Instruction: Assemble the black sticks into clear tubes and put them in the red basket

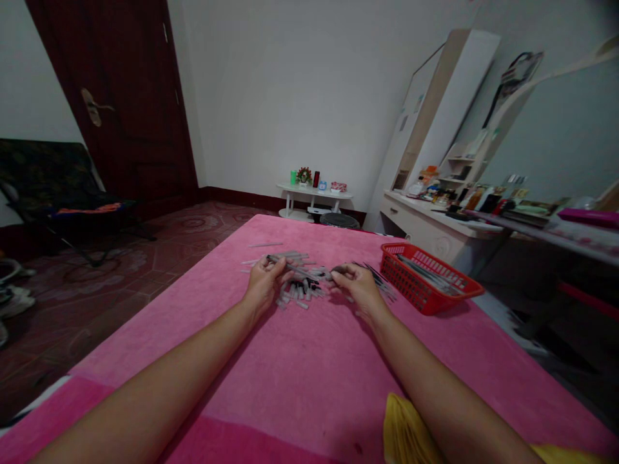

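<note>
My left hand [265,282] is closed around a slim translucent tube that looks like a pen barrel [300,270], its far end slanting toward the right. Facing it, my right hand [356,285] has thumb and fingers pinched together at a small dark piece, too blurred to name. Between and below the hands lies a loose pile of short clear and black pieces [300,293], like pen caps. More translucent tubes [294,256] lie behind the left hand. Thin dark sticks [382,281] are spread just right of the right hand.
A red plastic basket [403,283] with long grey sticks in it stands on the pink cloth [290,374] at the right. Yellow fabric [409,432] shows near my right forearm. Beyond are a dressing table [425,222], a low white shelf [314,191] and a folding chair [53,187].
</note>
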Action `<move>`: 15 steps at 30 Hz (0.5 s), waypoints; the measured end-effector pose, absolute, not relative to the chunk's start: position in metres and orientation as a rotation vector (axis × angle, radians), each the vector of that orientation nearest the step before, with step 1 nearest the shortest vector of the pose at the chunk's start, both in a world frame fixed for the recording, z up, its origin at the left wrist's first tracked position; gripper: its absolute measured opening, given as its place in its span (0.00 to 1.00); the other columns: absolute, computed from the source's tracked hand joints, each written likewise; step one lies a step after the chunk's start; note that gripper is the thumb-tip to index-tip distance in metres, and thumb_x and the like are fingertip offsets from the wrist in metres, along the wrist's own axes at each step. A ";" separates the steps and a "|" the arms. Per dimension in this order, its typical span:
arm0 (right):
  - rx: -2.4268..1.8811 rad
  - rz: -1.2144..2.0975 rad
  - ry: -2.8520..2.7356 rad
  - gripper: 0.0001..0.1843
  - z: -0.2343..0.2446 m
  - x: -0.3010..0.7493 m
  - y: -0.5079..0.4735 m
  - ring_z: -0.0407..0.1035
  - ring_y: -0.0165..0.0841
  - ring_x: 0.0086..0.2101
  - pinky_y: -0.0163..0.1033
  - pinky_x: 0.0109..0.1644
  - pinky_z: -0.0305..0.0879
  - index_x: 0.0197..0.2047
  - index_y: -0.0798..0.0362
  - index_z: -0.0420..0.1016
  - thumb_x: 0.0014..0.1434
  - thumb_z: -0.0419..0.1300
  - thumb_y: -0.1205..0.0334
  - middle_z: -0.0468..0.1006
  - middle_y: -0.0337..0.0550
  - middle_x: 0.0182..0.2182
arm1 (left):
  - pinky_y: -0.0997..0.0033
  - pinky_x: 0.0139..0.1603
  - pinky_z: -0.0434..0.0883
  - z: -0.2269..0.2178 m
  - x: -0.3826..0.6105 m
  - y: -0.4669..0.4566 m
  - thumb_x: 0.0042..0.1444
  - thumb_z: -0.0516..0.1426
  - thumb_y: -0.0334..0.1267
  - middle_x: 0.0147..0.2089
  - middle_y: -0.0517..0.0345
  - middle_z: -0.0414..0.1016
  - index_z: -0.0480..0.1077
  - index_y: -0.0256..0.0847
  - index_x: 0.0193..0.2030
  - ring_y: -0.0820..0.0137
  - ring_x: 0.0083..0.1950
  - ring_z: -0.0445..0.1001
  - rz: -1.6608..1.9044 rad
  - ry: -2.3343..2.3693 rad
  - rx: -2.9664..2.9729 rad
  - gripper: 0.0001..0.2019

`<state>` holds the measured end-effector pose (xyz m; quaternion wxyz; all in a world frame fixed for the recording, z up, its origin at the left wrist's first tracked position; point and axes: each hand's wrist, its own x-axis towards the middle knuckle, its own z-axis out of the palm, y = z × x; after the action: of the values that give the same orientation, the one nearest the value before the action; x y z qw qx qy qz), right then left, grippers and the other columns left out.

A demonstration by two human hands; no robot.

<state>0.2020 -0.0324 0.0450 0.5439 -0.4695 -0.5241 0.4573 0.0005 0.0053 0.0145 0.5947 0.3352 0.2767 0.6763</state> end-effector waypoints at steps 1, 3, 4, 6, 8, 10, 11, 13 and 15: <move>-1.121 1.067 -1.215 0.17 0.044 0.201 -0.032 0.65 0.26 0.18 0.30 0.20 0.64 0.28 0.56 0.73 0.39 0.69 0.53 0.73 0.37 0.19 | 0.75 0.34 0.76 0.014 0.001 0.006 0.44 0.68 0.36 0.35 0.53 0.78 0.67 0.35 0.35 0.70 0.35 0.79 1.571 0.639 0.780 0.15; -1.138 1.036 -1.181 0.19 0.041 0.200 -0.031 0.62 0.23 0.15 0.29 0.18 0.62 0.26 0.57 0.73 0.38 0.69 0.51 0.70 0.35 0.17 | 0.74 0.34 0.76 0.013 0.001 0.006 0.44 0.68 0.37 0.35 0.53 0.78 0.67 0.35 0.35 0.70 0.35 0.79 1.571 0.636 0.781 0.16; -1.141 1.030 -1.165 0.19 0.039 0.199 -0.031 0.60 0.23 0.15 0.29 0.17 0.61 0.26 0.57 0.73 0.38 0.69 0.50 0.69 0.34 0.16 | 0.74 0.35 0.76 0.013 0.001 0.007 0.44 0.68 0.37 0.35 0.54 0.78 0.67 0.35 0.35 0.70 0.35 0.79 1.572 0.635 0.780 0.16; -1.132 1.036 -1.129 0.19 0.036 0.197 -0.030 0.59 0.22 0.14 0.28 0.17 0.60 0.25 0.57 0.72 0.38 0.69 0.49 0.67 0.32 0.15 | 0.75 0.35 0.76 0.012 0.000 0.007 0.44 0.68 0.37 0.34 0.54 0.78 0.68 0.35 0.35 0.70 0.35 0.79 1.574 0.636 0.772 0.15; -1.114 1.039 -1.086 0.19 0.035 0.196 -0.031 0.58 0.21 0.14 0.27 0.16 0.60 0.26 0.57 0.72 0.40 0.69 0.49 0.66 0.31 0.15 | 0.75 0.35 0.76 0.013 0.000 0.007 0.44 0.68 0.36 0.34 0.54 0.78 0.67 0.35 0.34 0.71 0.34 0.78 1.579 0.639 0.759 0.15; -1.097 1.052 -1.048 0.19 0.035 0.195 -0.032 0.59 0.21 0.14 0.27 0.17 0.61 0.26 0.56 0.71 0.40 0.69 0.50 0.66 0.31 0.15 | 0.75 0.35 0.76 0.014 0.000 0.007 0.45 0.67 0.35 0.33 0.54 0.78 0.67 0.35 0.33 0.72 0.33 0.78 1.578 0.648 0.744 0.14; -1.086 1.073 -1.031 0.18 0.036 0.195 -0.032 0.59 0.22 0.15 0.28 0.18 0.62 0.25 0.56 0.71 0.40 0.69 0.50 0.67 0.32 0.16 | 0.75 0.35 0.76 0.014 0.000 0.007 0.45 0.67 0.35 0.33 0.55 0.78 0.68 0.35 0.33 0.72 0.33 0.78 1.576 0.652 0.740 0.13; -1.075 1.142 -1.003 0.17 0.038 0.194 -0.034 0.63 0.23 0.16 0.29 0.20 0.66 0.26 0.56 0.71 0.41 0.69 0.53 0.71 0.35 0.18 | 0.75 0.35 0.76 0.015 0.000 0.006 0.46 0.67 0.35 0.33 0.55 0.78 0.68 0.35 0.33 0.72 0.33 0.78 1.575 0.656 0.734 0.12; -1.079 1.205 -0.982 0.16 0.039 0.193 -0.035 0.67 0.24 0.19 0.30 0.23 0.69 0.28 0.56 0.71 0.41 0.69 0.56 0.74 0.37 0.21 | 0.74 0.35 0.75 0.016 0.000 0.006 0.46 0.67 0.35 0.33 0.55 0.77 0.68 0.35 0.33 0.73 0.33 0.78 1.578 0.651 0.732 0.12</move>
<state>0.1929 -0.0351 0.0390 0.5850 -0.4626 -0.4209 0.5164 0.0000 0.0059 0.0157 0.5989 0.3156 0.2809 0.6803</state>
